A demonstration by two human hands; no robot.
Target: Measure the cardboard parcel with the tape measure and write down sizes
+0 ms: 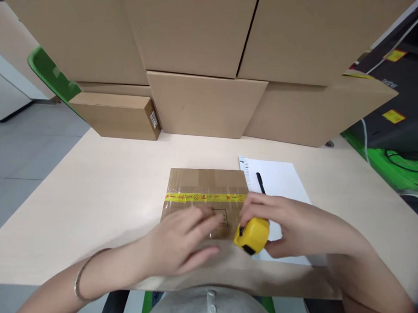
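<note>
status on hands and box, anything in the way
Right hand holding yellow tape measure. Left hand open, blurred, contact with taped box unclear. Left hand hides part of it. Paper with pen alongside.

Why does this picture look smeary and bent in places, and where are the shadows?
All in the head view: the left hand is blurred, probably by movement; the yellow tape measure in the right hand looks crisper; the cardboard boxes behind splay outward, suggesting wide-lens distortion; soft shadow darkens the desk's front right.
</note>
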